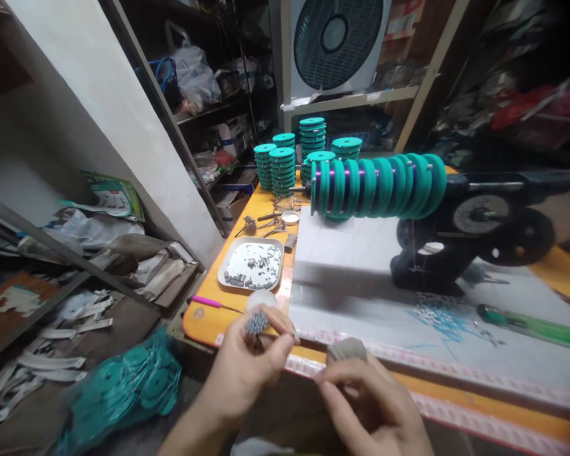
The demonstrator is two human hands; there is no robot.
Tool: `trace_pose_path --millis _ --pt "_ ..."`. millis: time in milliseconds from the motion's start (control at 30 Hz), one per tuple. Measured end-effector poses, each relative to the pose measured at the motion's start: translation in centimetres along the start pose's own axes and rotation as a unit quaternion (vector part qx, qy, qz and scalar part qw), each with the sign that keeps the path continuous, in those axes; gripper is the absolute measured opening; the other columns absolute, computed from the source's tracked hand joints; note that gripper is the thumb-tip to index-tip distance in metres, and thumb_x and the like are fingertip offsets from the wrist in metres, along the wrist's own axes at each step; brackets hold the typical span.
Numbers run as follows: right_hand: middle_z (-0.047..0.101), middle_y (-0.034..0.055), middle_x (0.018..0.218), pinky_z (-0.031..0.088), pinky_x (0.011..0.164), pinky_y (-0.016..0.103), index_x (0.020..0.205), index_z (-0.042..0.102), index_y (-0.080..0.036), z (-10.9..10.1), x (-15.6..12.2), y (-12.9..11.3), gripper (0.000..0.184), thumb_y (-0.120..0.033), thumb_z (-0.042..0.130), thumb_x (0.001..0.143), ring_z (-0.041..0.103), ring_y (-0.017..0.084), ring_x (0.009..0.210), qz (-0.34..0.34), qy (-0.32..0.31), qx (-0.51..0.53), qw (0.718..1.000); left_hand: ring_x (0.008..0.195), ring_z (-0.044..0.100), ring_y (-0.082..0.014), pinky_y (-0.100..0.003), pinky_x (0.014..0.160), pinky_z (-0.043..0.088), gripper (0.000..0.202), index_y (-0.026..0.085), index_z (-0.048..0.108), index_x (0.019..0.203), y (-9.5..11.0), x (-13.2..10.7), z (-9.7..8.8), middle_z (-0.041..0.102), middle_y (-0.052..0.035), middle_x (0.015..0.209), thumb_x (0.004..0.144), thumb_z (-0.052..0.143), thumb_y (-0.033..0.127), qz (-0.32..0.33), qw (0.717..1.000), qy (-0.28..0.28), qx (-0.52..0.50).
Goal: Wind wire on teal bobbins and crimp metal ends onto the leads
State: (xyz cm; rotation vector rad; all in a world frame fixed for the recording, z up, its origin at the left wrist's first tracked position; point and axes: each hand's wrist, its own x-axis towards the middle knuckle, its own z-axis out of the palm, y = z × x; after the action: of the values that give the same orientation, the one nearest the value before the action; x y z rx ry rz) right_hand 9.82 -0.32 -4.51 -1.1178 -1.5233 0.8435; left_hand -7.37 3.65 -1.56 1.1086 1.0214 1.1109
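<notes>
My left hand (244, 367) is closed around a bundle of small grey metal pins (256, 322) that stick out above the fingers. My right hand (365, 399) is pinched shut just to its right, thumb and forefinger together on something too small to make out. Both hands hover at the near edge of the orange workbench (204, 323). Ahead, a black winding machine (460, 234) carries a row of teal spools (377, 185) wound with purple wire on its shaft.
A white tray of small metal parts (253, 264) sits left of a grey mat (361, 272). Stacks of teal spools (294, 158) stand at the back. A green screwdriver (532, 326) lies right. A bag of teal discs (123, 386) is on the floor.
</notes>
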Motion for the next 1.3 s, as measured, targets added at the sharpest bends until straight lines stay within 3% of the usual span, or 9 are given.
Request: trace_pose_path --millis 100,200,367,733,1300 --pt "0.060 0.0027 0.073 0.050 0.049 0.021 0.074 0.058 -0.020 0.5 0.0 -0.8 0.016 -0.024 0.054 0.089 0.061 0.013 0.056 0.053 -0.041 0.087 0.994 0.044 0.038 -0.0011 -0.015 0.043 0.030 0.022 0.018 0.056 0.078 -2.7 -3.2 2.2 0.058 0.0025 0.071 0.076 0.075 0.030 -0.081 0.981 0.046 -0.172" --pt "0.058 0.0029 0.070 0.050 0.053 0.023 0.069 0.052 -0.020 0.6 0.1 -1.2 0.017 -0.022 0.054 0.085 0.060 0.015 0.061 0.051 -0.074 0.093 0.992 0.054 0.053 -0.0058 -0.016 0.050 0.040 0.023 0.016 0.061 0.076 -3.9 -4.2 3.3 0.061 0.0005 0.068 0.072 0.079 0.030 -0.102 0.966 0.086 -0.223" --pt "0.056 0.0036 0.070 0.048 0.059 0.027 0.066 0.049 -0.020 0.4 0.1 -1.4 0.017 -0.021 0.052 0.082 0.056 0.017 0.068 0.075 -0.118 0.089 0.986 0.046 0.049 -0.0041 -0.011 0.039 0.027 0.028 0.013 0.064 0.074 -4.1 -4.7 3.5 0.058 0.0009 0.058 0.068 0.082 0.035 -0.107 0.971 0.121 -0.177" --pt "0.054 0.0031 0.071 0.045 0.063 0.030 0.065 0.046 -0.020 0.4 0.1 -1.7 0.018 -0.024 0.053 0.081 0.053 0.018 0.070 0.123 -0.140 0.131 0.974 0.045 0.047 -0.0045 -0.011 0.039 0.028 0.031 0.013 0.061 0.070 -3.9 -5.3 3.4 0.057 0.0018 0.053 0.068 0.081 0.036 -0.086 0.979 0.128 -0.131" --pt "0.055 0.0022 0.070 0.046 0.064 0.030 0.065 0.046 -0.020 0.6 -0.1 -1.4 0.018 -0.022 0.054 0.081 0.055 0.017 0.070 0.103 -0.138 0.117 0.978 0.046 0.048 -0.0047 -0.012 0.041 0.034 0.024 0.014 0.060 0.069 -4.3 -5.4 3.2 0.057 0.0026 0.055 0.076 0.075 0.031 -0.042 0.989 0.117 -0.085"
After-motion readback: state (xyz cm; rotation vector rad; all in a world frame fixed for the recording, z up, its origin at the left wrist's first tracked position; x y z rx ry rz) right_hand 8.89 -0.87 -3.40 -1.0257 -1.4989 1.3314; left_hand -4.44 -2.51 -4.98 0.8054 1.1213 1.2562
